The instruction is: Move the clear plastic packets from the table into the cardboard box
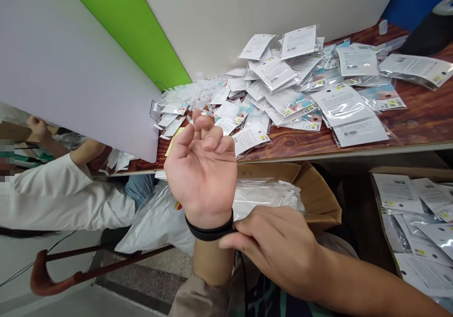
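Note:
My left hand [203, 171] is raised with its palm facing me, the fingers loosely curled and apart, holding nothing. Around its wrist sits a black wristband [208, 232]. My right hand [279, 246] comes in from the right, its thumb and forefinger pinched on the wristband at the wrist's right side. A thin black cord [245, 279] runs down below that pinch. Beyond my left hand, a pile of clear packets with white printed cards [276, 74] covers part of the wooden table [286, 149].
Small translucent white pieces [198, 93] are heaped by the white and green partition [155, 38]. Below the table are a cardboard box [323, 204] with plastic bags and another box of packets [421, 241]. At left, another person's white sleeve [71, 194] shows near a brown armrest [44, 279].

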Available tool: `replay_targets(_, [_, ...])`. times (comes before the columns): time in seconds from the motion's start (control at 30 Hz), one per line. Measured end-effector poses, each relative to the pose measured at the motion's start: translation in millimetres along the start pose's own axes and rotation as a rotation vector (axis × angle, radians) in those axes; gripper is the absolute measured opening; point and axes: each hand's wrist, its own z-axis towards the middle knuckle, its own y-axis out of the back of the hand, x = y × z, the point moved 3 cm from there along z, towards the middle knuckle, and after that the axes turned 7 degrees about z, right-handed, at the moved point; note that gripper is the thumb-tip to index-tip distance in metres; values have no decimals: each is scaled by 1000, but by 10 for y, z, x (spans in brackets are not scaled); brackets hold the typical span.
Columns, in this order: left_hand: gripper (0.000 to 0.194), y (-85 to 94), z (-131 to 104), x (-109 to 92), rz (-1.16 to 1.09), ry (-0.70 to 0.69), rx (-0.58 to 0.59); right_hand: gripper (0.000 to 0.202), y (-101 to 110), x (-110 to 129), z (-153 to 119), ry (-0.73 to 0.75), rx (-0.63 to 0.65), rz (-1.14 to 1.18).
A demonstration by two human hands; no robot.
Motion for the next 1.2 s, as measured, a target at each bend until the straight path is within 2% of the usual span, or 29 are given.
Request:
replay_targets(0.2, [39, -10, -19, 7, 7, -14, -51, 40, 8, 22, -9, -11, 22, 14])
replay_targets(0.3, [37, -15, -30, 16, -40, -11, -37, 41, 20, 15, -20, -29, 8, 19])
replay_targets(0.47, [37, -13, -73, 20, 46, -9, -16, 32, 39, -30, -52, -45, 39, 88])
replay_targets(0.63, [33, -12, -137, 53, -57, 52, -23, 29, 62, -66, -61, -61, 60, 135])
replay_targets(0.83, [29, -7, -123, 143, -117, 113, -23, 37, 25, -198, -68, -258, 19, 268])
replay_targets(1.03, [23, 36, -69, 182, -165, 169, -12, 43, -124, -359, -103, -523, 104, 585])
replay_targets(1.13, [21, 56, -36, 186, -214, 167, -19, 44, -171, -397, -88, -527, 131, 653])
replay_targets(1.2, [21, 83, 0, 202, -242, 172, -62, 46, -190, -414, -72, -474, 106, 598])
